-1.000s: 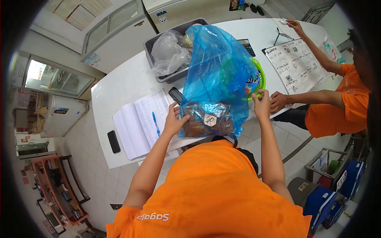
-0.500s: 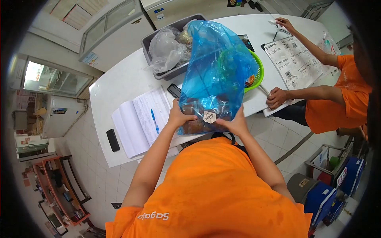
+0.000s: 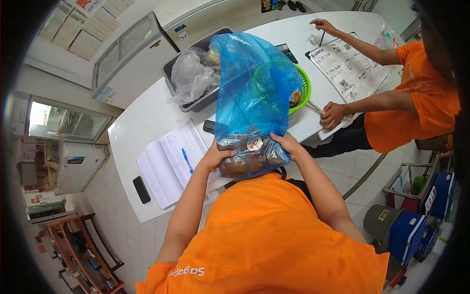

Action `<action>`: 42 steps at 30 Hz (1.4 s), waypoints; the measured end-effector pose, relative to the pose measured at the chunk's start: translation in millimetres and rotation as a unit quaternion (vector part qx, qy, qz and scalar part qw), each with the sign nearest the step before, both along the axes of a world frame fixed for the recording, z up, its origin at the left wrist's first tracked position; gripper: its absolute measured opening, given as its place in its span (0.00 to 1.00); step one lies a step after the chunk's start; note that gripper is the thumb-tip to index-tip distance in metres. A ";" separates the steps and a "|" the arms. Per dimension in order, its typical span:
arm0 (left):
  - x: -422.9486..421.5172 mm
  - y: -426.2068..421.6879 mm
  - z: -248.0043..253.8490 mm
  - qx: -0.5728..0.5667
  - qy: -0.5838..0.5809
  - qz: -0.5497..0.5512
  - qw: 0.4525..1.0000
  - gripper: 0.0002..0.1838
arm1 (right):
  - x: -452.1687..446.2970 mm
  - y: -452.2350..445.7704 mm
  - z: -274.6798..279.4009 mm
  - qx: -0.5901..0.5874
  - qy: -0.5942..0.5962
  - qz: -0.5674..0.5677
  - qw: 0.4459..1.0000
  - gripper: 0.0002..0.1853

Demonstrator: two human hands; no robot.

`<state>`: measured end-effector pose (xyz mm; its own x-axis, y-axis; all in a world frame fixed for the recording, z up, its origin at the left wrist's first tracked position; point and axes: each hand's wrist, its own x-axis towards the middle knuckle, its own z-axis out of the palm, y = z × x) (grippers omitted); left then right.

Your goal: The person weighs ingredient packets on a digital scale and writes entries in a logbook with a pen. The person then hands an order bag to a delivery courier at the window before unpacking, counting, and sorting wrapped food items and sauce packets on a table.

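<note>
A large blue plastic bag [image 3: 252,88] lies over the near edge of the white table, its loose upper part reaching up toward the grey bin. Brown packs [image 3: 245,159] show through its lower end, along with a white label [image 3: 255,143] with handwriting. My left hand [image 3: 214,156] grips the bag's left side, thumb on top. On the right side my right hand [image 3: 289,144] holds the bag, thumb over its upper corner. The undersides of the fingers are hidden.
Left on the white table [image 3: 128,128] are an open notebook [image 3: 169,159], a pen and a phone [image 3: 141,189]. Behind stands a grey bin [image 3: 172,78] with clear bags. A green basket [image 3: 304,88] and a whiteboard [image 3: 347,66] lie right, beside a co-worker [image 3: 409,93] holding a marker.
My right hand has come in from the right and taken hold of the bag. The bag has moved nearer to my body. The co-worker's upper hand now holds a marker over the whiteboard.
</note>
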<state>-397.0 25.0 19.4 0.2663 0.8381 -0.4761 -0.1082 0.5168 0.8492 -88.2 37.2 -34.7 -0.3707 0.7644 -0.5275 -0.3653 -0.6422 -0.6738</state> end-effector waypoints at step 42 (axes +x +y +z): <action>47.6 138.3 183.7 0.153 0.020 0.214 0.965 0.58 | -51.8 79.1 238.0 0.655 -0.551 -0.194 0.480 0.20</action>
<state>-349.5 163.3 203.1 -0.1499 0.9698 -0.1927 -0.2197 0.1573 0.9628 -140.0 116.3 203.3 -0.1143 0.6072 0.7863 0.7544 0.5680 -0.3290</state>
